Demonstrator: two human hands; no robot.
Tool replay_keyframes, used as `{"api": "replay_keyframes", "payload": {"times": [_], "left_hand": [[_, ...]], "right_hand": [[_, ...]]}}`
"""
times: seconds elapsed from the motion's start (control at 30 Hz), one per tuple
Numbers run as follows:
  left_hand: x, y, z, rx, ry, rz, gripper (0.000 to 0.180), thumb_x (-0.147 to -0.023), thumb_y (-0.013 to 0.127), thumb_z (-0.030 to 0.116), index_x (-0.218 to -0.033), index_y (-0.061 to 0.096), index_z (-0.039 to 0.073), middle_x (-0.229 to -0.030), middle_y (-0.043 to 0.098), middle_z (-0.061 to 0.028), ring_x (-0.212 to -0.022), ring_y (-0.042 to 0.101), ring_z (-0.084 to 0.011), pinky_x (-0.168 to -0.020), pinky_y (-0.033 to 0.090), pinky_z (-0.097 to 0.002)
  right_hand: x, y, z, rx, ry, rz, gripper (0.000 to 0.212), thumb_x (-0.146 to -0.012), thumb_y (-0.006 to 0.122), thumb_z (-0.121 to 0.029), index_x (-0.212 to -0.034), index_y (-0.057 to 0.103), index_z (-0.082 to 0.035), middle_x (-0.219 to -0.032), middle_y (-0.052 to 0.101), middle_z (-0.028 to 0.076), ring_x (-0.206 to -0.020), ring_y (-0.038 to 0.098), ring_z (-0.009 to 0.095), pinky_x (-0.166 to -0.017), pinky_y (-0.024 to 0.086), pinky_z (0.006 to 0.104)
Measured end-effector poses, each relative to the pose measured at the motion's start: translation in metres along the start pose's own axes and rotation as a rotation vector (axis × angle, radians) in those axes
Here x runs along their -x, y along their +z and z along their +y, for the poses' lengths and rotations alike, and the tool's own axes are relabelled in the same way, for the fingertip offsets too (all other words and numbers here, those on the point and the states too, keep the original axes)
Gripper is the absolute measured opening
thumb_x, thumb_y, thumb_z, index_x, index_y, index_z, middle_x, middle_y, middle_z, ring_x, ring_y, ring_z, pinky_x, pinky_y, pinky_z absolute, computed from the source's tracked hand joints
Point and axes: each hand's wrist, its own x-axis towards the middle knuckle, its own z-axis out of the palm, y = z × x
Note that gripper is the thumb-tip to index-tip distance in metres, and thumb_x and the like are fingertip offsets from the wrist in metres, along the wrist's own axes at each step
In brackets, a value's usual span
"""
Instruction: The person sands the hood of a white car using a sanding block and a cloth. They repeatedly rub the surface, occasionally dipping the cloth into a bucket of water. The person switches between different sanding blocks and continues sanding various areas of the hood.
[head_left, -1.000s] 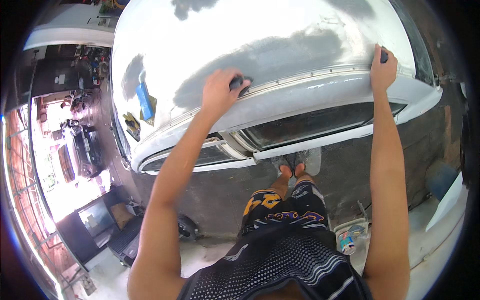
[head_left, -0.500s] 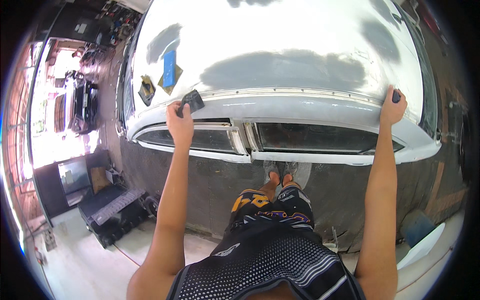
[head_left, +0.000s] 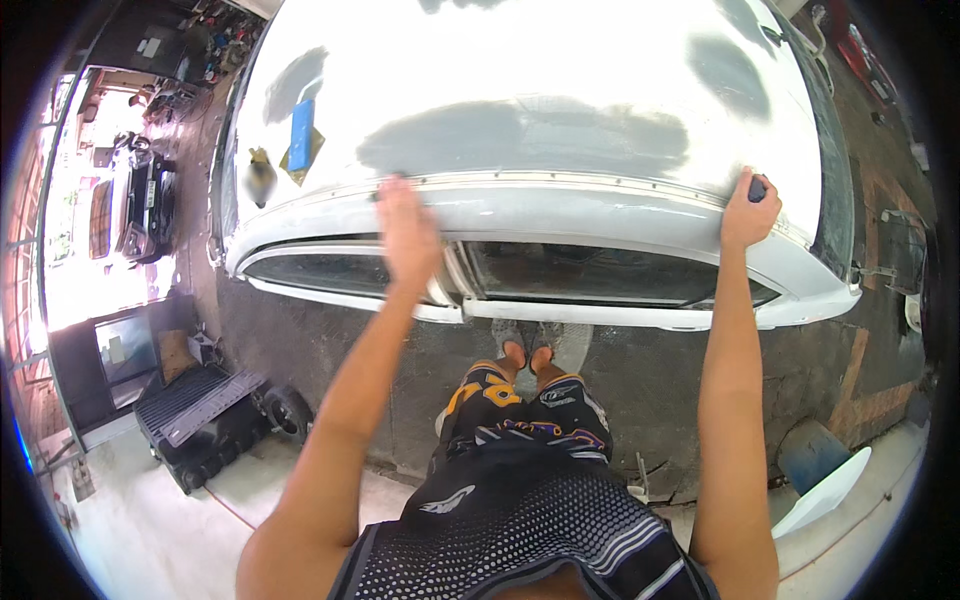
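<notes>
My left hand (head_left: 408, 235), smeared by motion, lies along the car's side roof rail with its fingers pointing away from me. Most of the dark sheet, which looks like sandpaper, is hidden beneath it; only a dark edge shows at the fingertips. Farther right, my right hand (head_left: 750, 212) is closed around a small dark rounded object (head_left: 757, 188) at the roof's edge. Its exact kind does not show. The white car roof (head_left: 560, 185) carries grey sanded or primed patches. On its left part rest a blue sanding block (head_left: 302, 135) over a brownish sheet and a yellow-and-dark piece (head_left: 260, 178).
Below the rail are the car's side windows (head_left: 600, 272). A black slatted box (head_left: 200, 425) with a wheel beside it stands at lower left. At lower right is a white curved panel (head_left: 825, 492). Another dark car (head_left: 145, 205) is parked at far left.
My left hand has moved right along the rail and turned flatter, covering the dark sheet that was in plain view. My right hand keeps its hold. The whole view has shifted slightly.
</notes>
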Motion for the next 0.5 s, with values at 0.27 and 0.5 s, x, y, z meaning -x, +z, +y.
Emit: {"api": "replay_keyframes", "payload": {"times": [0.27,0.5], "left_hand": [[-0.031,0.015,0.236,0.471,0.475,-0.201,0.056,-0.108,0.045,0.017,-0.160,0.036,-0.002,-0.167,0.035,-0.0241,-0.159,0.027,-0.0397,-0.131,0.019,-0.0507],[-0.001,0.008,0.115,0.145,-0.137,-0.001,0.064,-0.108,0.045,0.019,-0.162,0.026,-0.008,-0.170,0.026,-0.0290,-0.160,0.023,-0.0409,-0.131,0.015,-0.0540]], "right_hand": [[-0.002,-0.004,0.005,0.043,0.009,-0.072,0.039,-0.093,0.074,-0.050,-0.111,0.074,-0.015,-0.114,0.067,0.010,-0.105,0.067,0.033,-0.089,0.054,0.0478],[0.000,-0.004,0.005,0.052,0.022,-0.071,0.038,-0.094,0.074,-0.049,-0.110,0.074,-0.015,-0.112,0.068,0.011,-0.105,0.067,0.033,-0.089,0.054,0.0479]]}}
